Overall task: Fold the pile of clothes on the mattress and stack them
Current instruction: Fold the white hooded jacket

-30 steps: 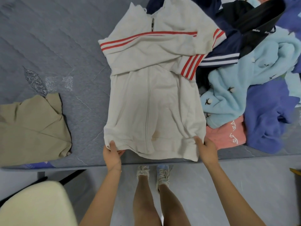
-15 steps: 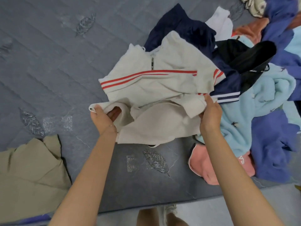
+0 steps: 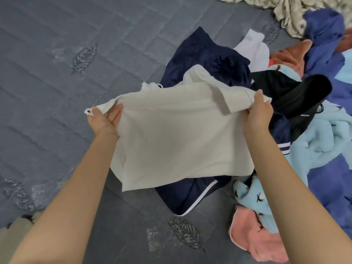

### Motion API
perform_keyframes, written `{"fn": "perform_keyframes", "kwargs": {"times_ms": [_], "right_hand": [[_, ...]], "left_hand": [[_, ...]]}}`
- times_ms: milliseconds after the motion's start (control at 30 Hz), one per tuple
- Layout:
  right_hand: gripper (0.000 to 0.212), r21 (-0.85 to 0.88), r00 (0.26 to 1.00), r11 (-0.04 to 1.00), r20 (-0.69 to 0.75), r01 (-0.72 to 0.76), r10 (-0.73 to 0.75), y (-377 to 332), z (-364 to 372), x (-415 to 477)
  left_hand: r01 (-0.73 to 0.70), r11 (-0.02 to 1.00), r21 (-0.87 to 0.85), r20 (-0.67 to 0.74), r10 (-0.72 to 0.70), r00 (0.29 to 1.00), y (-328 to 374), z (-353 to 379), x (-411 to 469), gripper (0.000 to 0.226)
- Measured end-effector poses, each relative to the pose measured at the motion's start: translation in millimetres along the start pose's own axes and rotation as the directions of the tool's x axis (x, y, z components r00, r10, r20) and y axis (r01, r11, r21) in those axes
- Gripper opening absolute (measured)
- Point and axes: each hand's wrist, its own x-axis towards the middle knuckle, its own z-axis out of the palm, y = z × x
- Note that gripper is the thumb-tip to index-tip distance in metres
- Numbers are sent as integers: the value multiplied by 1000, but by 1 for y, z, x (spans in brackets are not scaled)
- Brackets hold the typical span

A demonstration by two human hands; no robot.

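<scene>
A cream zip jacket (image 3: 177, 138) lies folded over on itself on the grey quilted mattress (image 3: 57, 77), its plain back facing up and its red stripes hidden. My left hand (image 3: 104, 119) grips the folded hem at the left corner. My right hand (image 3: 259, 111) grips the hem at the right corner, held over the far edge of the jacket. Under and behind the jacket lies a navy garment (image 3: 205, 60) with white trim. The unfolded pile spreads to the right.
The pile holds a light blue fleece (image 3: 320, 141), a purple garment (image 3: 331, 189), a pink piece (image 3: 255, 237), a black item (image 3: 297, 94), a white piece (image 3: 255, 46) and patterned cloth (image 3: 297, 12). A folded beige garment (image 3: 11, 239) sits at the lower left corner.
Both hands have carried the jacket's bottom hem away from me up over its chest, covering the red stripes. The camera has tilted forward, and the mattress edge and my legs have left the view.
</scene>
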Motion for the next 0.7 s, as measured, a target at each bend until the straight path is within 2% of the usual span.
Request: {"fn": "perform_keyframes", "kwargs": {"times_ms": [133, 200, 267, 333, 367, 400, 433, 467, 500, 567, 633, 700], "right_hand": [[27, 132, 997, 990, 66, -45, 37, -3, 7, 18], [22, 166, 987, 984, 154, -68, 42, -3, 13, 22], [30, 3, 968, 1000, 251, 9, -9, 2, 21, 20], [31, -280, 923, 928, 359, 247, -138, 16, 24, 17], [39, -373, 877, 840, 425, 394, -223, 23, 25, 13], [49, -433, 808, 712, 487, 553, -332, 30, 26, 11], [55, -491, 721, 533, 543, 689, -431, 34, 28, 9], [58, -558, 649, 338, 592, 758, -478, 37, 31, 9], [60, -616, 623, 190, 632, 764, -461, 41, 33, 12], [65, -733, 708, 26, 645, 679, -287, 49, 32, 22], [68, -787, 774, -120, 617, 605, -146, 62, 27, 30], [69, -773, 774, -215, 625, 597, -100, 71, 23, 32]], "left_hand": [[19, 999, -41, 28, -18, 999, -9, 9, 20, 42], [33, 999, 17, 83, -34, 996, -15, 12, 23, 45], [13, 984, 175, 145, -39, 989, -26, 13, 18, 44], [-134, 908, 396, 236, 40, 971, -39, 16, 1, 37], [-278, 802, 528, 304, 127, 944, -45, 16, -7, 33], [-423, 651, 631, 405, 188, 895, -52, 14, -13, 32], [-546, 497, 674, 522, 203, 829, -61, 12, -14, 41], [-614, 347, 709, 603, 154, 783, -70, 9, -13, 52], [-621, 197, 759, 621, 70, 781, -78, 7, -11, 60], [-583, -46, 811, 579, -79, 811, -92, 0, -6, 67], [-586, -148, 797, 571, -133, 810, -100, -6, -9, 69], [-596, -206, 776, 580, -140, 803, -105, -10, -8, 69]]}}
